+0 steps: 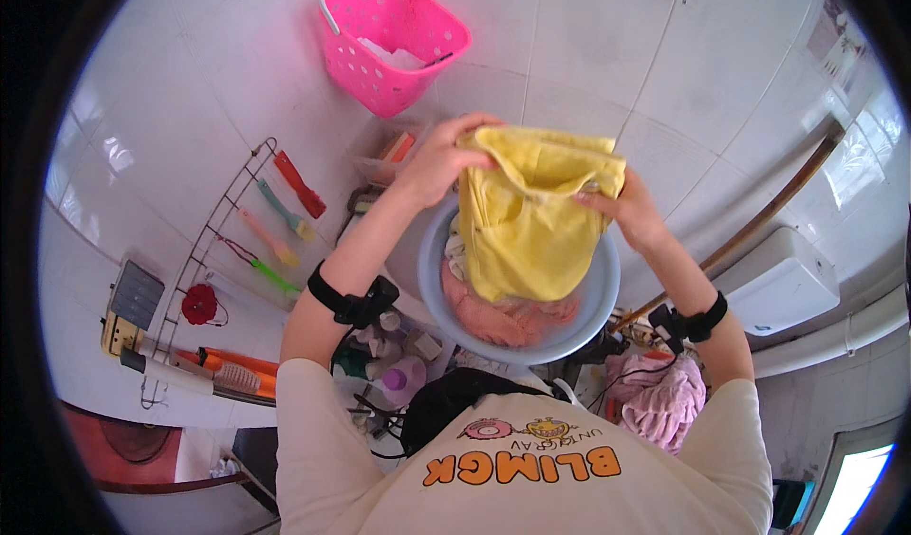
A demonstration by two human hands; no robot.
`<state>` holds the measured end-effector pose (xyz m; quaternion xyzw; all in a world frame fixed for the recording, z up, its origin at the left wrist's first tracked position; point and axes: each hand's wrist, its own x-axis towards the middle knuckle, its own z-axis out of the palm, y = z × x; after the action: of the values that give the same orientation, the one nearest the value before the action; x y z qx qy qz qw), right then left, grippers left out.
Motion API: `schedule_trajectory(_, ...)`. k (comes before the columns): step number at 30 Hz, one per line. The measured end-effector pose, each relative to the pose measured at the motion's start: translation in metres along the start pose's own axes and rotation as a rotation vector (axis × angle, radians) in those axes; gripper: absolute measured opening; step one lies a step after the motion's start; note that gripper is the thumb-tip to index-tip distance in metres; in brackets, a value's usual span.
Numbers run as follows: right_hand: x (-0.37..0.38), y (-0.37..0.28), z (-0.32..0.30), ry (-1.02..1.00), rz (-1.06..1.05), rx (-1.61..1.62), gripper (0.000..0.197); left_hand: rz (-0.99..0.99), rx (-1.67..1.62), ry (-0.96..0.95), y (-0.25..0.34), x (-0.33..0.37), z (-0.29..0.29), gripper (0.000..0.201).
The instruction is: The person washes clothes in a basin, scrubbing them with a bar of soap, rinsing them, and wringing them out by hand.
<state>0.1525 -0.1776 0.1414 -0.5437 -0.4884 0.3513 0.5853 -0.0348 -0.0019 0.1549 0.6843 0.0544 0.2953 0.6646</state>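
Note:
Both my hands hold up a yellow garment (527, 241), its upper edge gathered open like a waistband. My left hand (455, 154) grips the upper left corner, fingers closed round the cloth. At the upper right edge, my right hand (628, 208) pinches the fabric with the thumb on the near side. The garment hangs over a light blue basin (609, 293) and hides much of its inside. Wet-looking pink cloth (493, 315) lies in the basin, with a whitish cloth (455, 255) at its left side. Whether the garment's lower end touches the pink cloth I cannot tell.
A pink basket (394, 84) hangs on the tiled wall ahead. Brushes hang from a wire rack (204, 241) at left. Bottles, one a purple-capped bottle (403, 378), stand left of the basin. At right are a wooden pole (778, 198), a white tank (783, 284) and a pink towel (660, 402).

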Motion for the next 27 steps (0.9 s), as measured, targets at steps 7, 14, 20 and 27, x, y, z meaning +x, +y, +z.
schedule_trajectory(7, -0.028, 0.115, 0.001, -0.026, 0.134, -0.121, 0.06, -0.183, 0.388, -0.025, -0.126, -0.045, 0.0, 0.041)
schedule_trajectory(14, -0.027, 0.136, 0.012, 0.031, -0.178, -1.159, 0.088, 0.068, 1.298, -0.337, -0.147, -0.069, 0.03, 0.081)
schedule_trajectory(20, -0.037, 0.169, 0.014, -0.52, 0.021, -1.257, 0.124, -0.17, 1.391, -0.656, -0.174, -0.068, 0.042, 0.126)
schedule_trajectory(27, -0.032, 0.195, 0.025, -0.637, 0.263, -1.343, 0.135, -0.198, 1.532, -0.786, -0.199, -0.056, 0.054, 0.134)
